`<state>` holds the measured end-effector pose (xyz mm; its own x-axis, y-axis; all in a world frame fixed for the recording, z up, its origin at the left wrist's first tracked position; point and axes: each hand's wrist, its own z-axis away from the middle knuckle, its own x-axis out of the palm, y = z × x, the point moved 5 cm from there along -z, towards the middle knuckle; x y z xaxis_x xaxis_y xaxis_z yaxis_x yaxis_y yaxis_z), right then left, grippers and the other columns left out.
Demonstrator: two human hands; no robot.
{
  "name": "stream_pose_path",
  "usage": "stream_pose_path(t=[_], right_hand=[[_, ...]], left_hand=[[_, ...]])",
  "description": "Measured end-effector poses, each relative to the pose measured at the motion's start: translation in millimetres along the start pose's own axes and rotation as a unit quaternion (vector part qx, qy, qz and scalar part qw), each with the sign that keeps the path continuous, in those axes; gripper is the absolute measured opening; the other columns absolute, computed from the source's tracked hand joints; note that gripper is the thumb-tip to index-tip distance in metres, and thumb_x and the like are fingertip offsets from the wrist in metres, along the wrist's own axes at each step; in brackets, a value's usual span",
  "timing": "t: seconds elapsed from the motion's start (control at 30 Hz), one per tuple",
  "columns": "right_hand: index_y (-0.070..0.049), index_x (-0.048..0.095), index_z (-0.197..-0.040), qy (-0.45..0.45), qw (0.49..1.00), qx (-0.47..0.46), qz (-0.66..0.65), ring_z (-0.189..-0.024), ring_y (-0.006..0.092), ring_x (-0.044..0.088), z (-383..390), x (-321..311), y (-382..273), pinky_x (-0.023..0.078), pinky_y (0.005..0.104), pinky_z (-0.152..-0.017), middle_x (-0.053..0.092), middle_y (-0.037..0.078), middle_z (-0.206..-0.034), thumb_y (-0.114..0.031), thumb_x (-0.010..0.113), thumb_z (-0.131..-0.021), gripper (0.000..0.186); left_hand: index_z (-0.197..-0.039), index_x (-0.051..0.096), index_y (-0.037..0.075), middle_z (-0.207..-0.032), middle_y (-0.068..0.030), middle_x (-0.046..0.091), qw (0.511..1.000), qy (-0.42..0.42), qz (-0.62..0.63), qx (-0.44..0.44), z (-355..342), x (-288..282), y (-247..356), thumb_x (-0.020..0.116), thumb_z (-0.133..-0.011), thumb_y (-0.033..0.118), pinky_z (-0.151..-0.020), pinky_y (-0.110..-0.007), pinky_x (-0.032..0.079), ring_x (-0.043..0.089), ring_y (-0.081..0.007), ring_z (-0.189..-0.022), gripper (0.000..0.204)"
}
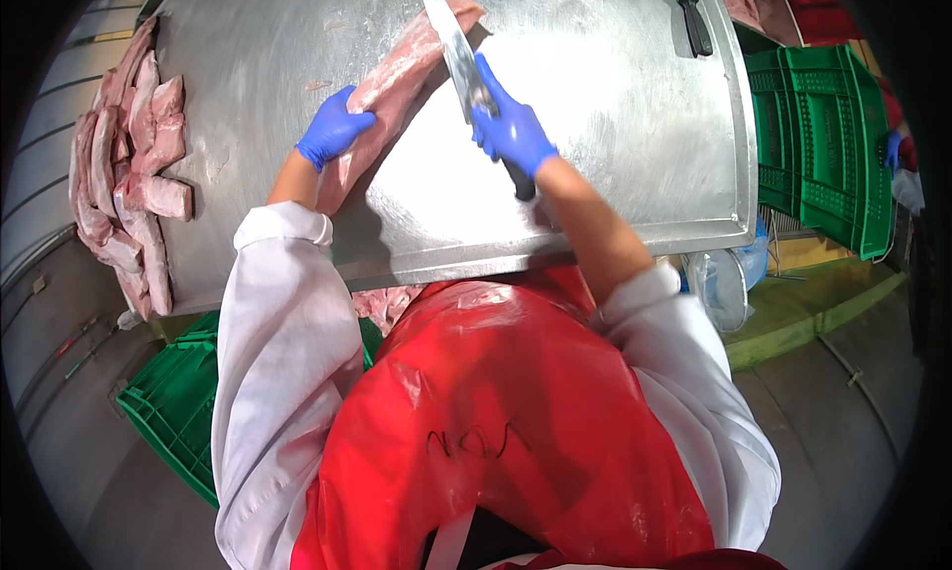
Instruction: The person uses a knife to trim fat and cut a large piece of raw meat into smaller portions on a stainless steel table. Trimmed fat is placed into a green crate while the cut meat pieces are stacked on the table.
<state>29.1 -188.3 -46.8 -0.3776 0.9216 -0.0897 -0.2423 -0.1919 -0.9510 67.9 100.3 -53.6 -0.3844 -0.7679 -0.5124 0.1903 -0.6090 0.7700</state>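
Observation:
A long pale-pink pork loin (405, 72) lies slantwise on the metal table (248, 34). Blue-gloved, my left hand (335, 130) grips its left side near the close end, the thumb on top of the meat. My right hand (513, 131), also in a blue glove, is closed around the black handle of a knife (449, 44). The blade points away from me and passes over the far part of the loin; I cannot tell whether it touches the meat.
Cut meat strips (129, 173) are heaped along the table's left edge. A second black-handled knife (696, 26) lies far right. Green crates (818, 133) stand beyond the right edge, another green crate (178, 401) below left. A person's gloved hand (893, 149) shows far right.

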Motion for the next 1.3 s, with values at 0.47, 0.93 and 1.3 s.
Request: stream_pose_path(t=[0.47,0.93,1.3], right_hand=[[-0.029,0.019,-0.159,-0.048,0.994,0.063,-0.071,-0.056,0.0119,0.059,14,18,0,0.052,0.0289,-0.053,0.064,0.007,-0.074,-0.016,0.054,-0.098,0.072],[-0.023,0.020,-0.160,0.080,0.994,0.033,-0.067,-0.062,0.0125,0.062,141,-167,20,0.053,0.0263,-0.056,0.060,0.005,-0.086,0.002,0.052,-0.094,0.078],[-0.024,0.012,-0.161,-0.023,0.992,0.039,-0.118,-0.062,0.0108,0.062,107,-182,17,0.051,0.0240,-0.050,0.059,0.004,-0.081,-0.001,0.050,-0.098,0.077]], left_hand=[[-0.119,0.058,0.001,-0.103,-0.0071,0.067,0.958,0.223,0.182,-0.013,43,-89,-51,0.071,-0.093,0.029,-0.077,-0.028,0.049,0.065,-0.0139,-0.090,0.040],[-0.097,0.065,0.009,-0.098,-0.0107,0.063,0.834,0.179,-0.501,0.148,-19,140,150,0.066,-0.084,0.032,-0.084,-0.046,0.044,0.059,-0.0292,-0.099,0.027],[-0.102,0.063,0.015,-0.092,-0.0112,0.063,0.794,0.107,-0.598,0.032,-16,143,128,0.054,-0.091,0.023,-0.072,-0.048,0.047,0.064,-0.0286,-0.083,0.016]])
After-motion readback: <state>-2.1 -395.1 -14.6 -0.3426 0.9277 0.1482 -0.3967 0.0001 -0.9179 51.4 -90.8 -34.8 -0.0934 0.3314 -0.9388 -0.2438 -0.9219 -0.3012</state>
